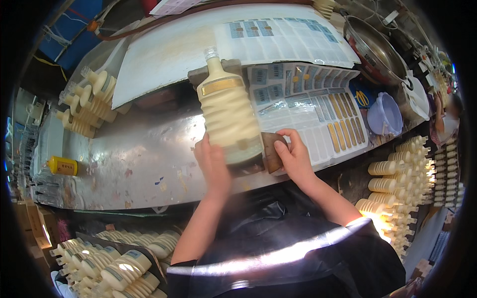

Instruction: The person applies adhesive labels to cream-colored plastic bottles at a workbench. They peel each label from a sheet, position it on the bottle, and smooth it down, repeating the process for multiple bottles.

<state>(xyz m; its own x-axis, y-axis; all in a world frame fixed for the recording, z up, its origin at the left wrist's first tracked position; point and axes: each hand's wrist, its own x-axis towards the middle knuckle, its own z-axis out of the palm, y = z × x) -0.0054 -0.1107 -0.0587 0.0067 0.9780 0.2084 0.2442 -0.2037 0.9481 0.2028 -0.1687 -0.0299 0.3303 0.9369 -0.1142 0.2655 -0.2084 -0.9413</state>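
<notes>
A cream, wavy-ribbed bottle (pixel 228 111) with a clear threaded neck lies tilted away from me on a dark support (pixel 199 75) on the metal worktable. Across its shoulder runs a gold label (pixel 221 86). My left hand (pixel 211 161), slightly blurred, grips the left side of the bottle's base. Some of its fingers are hidden behind the bottle. My right hand (pixel 293 154) is closed on a brown block (pixel 273 151) beside the base, thumb on top. Whether this block is joined to the support, I cannot tell.
Label sheets (pixel 318 111) with gold and blue-grey stickers lie right of the bottle. A lilac bucket (pixel 385 115) and a large pan (pixel 375 49) stand at the right. A yellow container (pixel 63 166) lies at the left. Similar bottles (pixel 124 270) are stacked on both sides.
</notes>
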